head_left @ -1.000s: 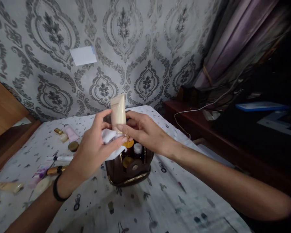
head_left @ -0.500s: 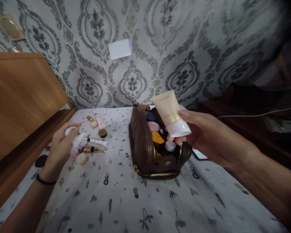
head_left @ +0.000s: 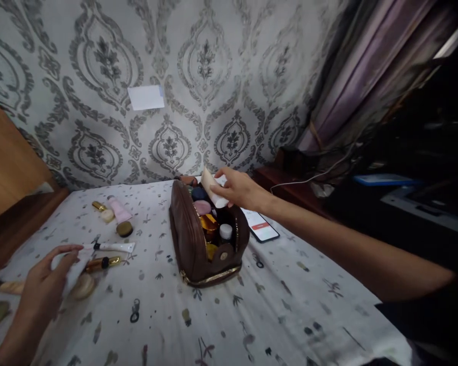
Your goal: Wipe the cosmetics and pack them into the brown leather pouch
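My right hand (head_left: 238, 190) is closed around a cream-coloured squeeze tube (head_left: 210, 184) with a white cap, tilted over the far end of the open brown makeup bag (head_left: 187, 234). Inside the bag are a pink round item (head_left: 202, 207), an amber jar (head_left: 209, 223) and a bottle with a grey-white cap (head_left: 226, 232). At the left, my left hand (head_left: 48, 284) has its thumb and fingers closed on a white tube (head_left: 69, 269), partly hidden by the hand. Beside it lie a slim white tube (head_left: 114, 247), a gold-and-black cosmetic tube (head_left: 104, 263) and a round cream jar (head_left: 83, 287).
Farther back on the patterned cloth (head_left: 156, 325) are a pink tube (head_left: 119, 209), a dark-lidded round pot (head_left: 124, 229) and a gold lipstick-like item (head_left: 98, 206). A lit phone (head_left: 264, 229) lies right of the bag. A brush-like item (head_left: 7, 287) rests at the far left.
My right hand has lowered the cream tube from above the bag to its far opening. My left hand now grips the white tube. The view has swung right.
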Demonstrator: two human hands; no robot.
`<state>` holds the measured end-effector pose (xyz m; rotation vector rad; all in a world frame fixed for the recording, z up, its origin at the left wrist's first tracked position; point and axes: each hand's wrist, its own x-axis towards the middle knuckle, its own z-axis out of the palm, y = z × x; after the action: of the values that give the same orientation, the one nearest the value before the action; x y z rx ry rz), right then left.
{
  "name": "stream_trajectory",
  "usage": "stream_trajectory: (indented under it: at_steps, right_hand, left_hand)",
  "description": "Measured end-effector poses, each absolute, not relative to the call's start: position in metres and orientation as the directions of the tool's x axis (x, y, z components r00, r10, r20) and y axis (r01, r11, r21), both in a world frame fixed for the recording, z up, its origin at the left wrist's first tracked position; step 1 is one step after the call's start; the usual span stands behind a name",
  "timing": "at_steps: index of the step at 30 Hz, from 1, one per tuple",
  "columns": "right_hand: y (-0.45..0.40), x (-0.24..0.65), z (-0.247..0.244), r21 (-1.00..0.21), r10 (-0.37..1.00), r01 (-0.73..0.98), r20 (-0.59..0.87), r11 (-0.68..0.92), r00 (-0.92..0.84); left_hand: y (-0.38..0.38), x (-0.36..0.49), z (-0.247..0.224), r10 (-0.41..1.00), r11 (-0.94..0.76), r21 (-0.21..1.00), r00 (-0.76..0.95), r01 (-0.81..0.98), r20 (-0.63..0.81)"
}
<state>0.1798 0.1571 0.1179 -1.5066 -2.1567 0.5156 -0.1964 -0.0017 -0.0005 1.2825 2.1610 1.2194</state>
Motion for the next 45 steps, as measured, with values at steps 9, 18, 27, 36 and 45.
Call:
stream_trajectory:
  at_steps: [9,18,27,36,45]
  right_hand:
    - [0.157,0.149,0.123,-0.036,0.913,0.918,0.123,0.395,-0.388]
    - [0.151,0.161,0.129,-0.330,0.915,0.866,0.279,0.376,-0.291]
    - [0.142,0.191,0.110,-0.979,0.941,-0.201,0.050,-0.019,-0.333]
    - [0.131,0.201,0.101,-0.881,0.936,-0.445,0.009,-0.159,-0.352]
    - [0.151,0.191,0.074,-0.932,0.917,-0.350,0.219,0.095,-0.335]
  left_hand:
    - [-0.006,-0.166,0.015,0.715,0.322,0.908,-0.698,0.268,-0.048]
    - [-0.017,-0.174,0.015,0.731,0.285,0.904,-0.682,0.319,0.010]
    - [-0.006,-0.154,0.012,0.843,0.019,0.750,-0.414,0.661,0.344]
    - [0.004,-0.115,0.009,0.927,-0.163,0.569,-0.072,0.806,0.368]
    - [0.099,-0.013,0.095,0.901,-0.295,0.723,-0.068,0.625,0.428]
